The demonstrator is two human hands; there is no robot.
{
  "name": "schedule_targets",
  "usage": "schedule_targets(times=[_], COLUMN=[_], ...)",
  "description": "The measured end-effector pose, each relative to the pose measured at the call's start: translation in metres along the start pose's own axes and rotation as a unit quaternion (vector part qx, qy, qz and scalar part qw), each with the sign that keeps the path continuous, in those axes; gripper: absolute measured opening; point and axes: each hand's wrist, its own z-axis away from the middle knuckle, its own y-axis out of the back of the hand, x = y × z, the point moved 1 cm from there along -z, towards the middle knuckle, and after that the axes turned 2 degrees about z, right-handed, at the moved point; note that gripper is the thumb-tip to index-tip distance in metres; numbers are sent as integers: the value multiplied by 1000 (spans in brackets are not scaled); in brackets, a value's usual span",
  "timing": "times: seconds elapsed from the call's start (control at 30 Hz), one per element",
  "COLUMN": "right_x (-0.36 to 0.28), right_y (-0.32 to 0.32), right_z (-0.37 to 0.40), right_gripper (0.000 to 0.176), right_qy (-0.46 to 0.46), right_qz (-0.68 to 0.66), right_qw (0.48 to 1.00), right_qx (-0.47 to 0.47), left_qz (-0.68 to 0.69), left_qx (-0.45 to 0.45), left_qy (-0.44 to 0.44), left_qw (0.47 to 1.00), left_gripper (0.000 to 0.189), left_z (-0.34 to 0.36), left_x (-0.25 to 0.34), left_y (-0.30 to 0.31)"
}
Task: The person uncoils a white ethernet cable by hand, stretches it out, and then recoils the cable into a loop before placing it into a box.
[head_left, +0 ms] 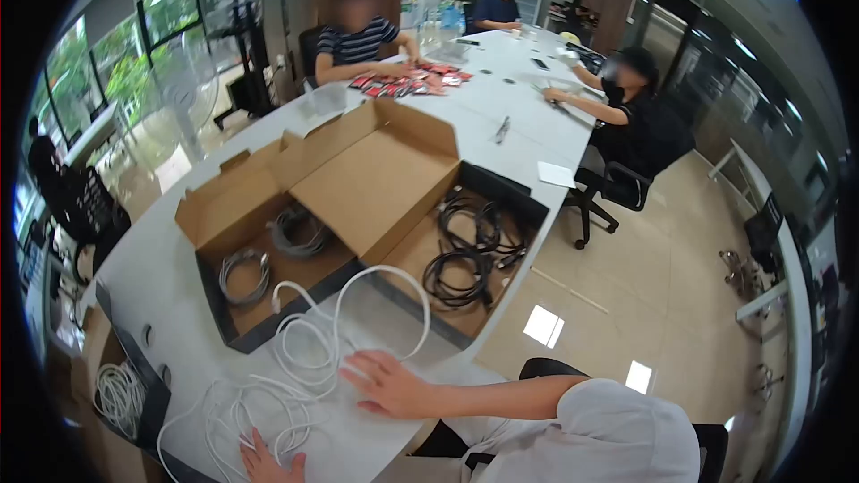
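White cables point(383, 268) lie in loose loops and tangles across the near part of the table. My left hand point(268, 462) is at the bottom edge with fingers spread, touching the nearer tangle of cable. My right hand point(386, 385) rests low over the tabletop beside the larger loops, its fingers stretched out and apart. I see nothing gripped in either hand. Just beyond stand two open cardboard boxes. The left box point(234, 329) holds coiled grey cables point(244, 277); the right box point(420, 317) holds coiled black cables point(458, 279).
A dark box at the lower left contains coiled white cable point(119, 398). Farther along the white table point(501, 89), a person in a striped shirt handles red packets point(412, 80). Two other people sit farther off. A white card point(556, 174) lies near the right edge.
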Motion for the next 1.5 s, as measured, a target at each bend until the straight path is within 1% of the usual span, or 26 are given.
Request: schedule_targets(times=[0.03,0.07,0.13,0.2,0.27,0.3,0.37,0.4,0.5,0.53,0.57,0.6,0.7,0.8,0.9,1.0,1.1,1.13,1.17,1.23,1.27,1.3,1.37,1.4,1.5], right_x=[-4,-7,-5,0,1,0,-7,-10,-13,-11,-8,-12,-8,-12,-6,-14,-12,-10,-6,-7,-6,-5,-3,-2,-8], right_y=[5,6,4,0,-2,-1,2,3,5,2,2,5,1,1,6,24,44,48,52,67,78,89,105,111,119], right_z=[-2,-3,-2,-3,-4,-6,-12,-14,-12,-8,-8,-12,-14,-11,-8,-15,-15,-12,-7,-3,-3,-4,-6,-6,-13], right_gripper=[71,73,73,71,67,64,57,55,50,50,49,47,45,38,32,25,21,20,21,25,28,32,39,43,50], right_qy=[-30,-59,-68,-67,-67,-63,-63,-57,-69,-76,-80,-64,-109,-189,-224,-234,-239,-244,-250,-262,-268,-273,-238,-219,-195], right_qz=[24,48,71,76,86,102,117,103,65,50,39,63,70,64,-38,-59,-123,-176,-227,-297,-315,-331,-283,-255,-249], right_qw=[999,996,991,988,982,977,975,980,991,994,995,996,991,978,973,966,949,944,936,918,910,899,909,910,886], right_qx=[-23,-43,-87,-121,-155,-178,-177,-162,-93,-65,-37,12,34,60,-39,-94,-164,-131,-97,-15,35,86,192,244,339], left_qz=[6,16,33,20,77,83,90,92,156,268,380,486,598,620,588,552,536,507,446,313,180,132,34,-11,88], left_qx=[-2,43,147,199,158,158,153,151,147,139,134,128,255,412,541,613,584,532,510,451,421,400,355,390,407], left_qy=[6,-19,-57,-55,-47,-43,-52,-61,-88,-40,8,55,33,9,3,-89,-141,-115,-69,21,54,58,63,36,-85], left_qw=[1000,999,987,978,983,983,983,982,973,952,915,863,759,668,602,558,593,669,732,835,887,905,932,920,905], left_gripper=[91,83,69,58,64,61,54,50,40,38,36,36,42,44,45,43,38,31,30,29,34,35,39,43,45], left_z=[6,11,13,10,13,13,16,19,23,26,27,30,40,52,61,70,68,64,55,33,28,22,9,7,18], left_x=[-3,-10,-15,-20,-19,-18,-22,-26,-42,-47,-50,-52,-60,-61,-62,-65,-79,-90,-90,-83,-71,-63,-52,-41,28], left_y=[0,-8,-36,-56,-59,-56,-50,-47,-30,-22,-15,-10,11,33,73,119,149,152,149,145,139,131,106,95,87])
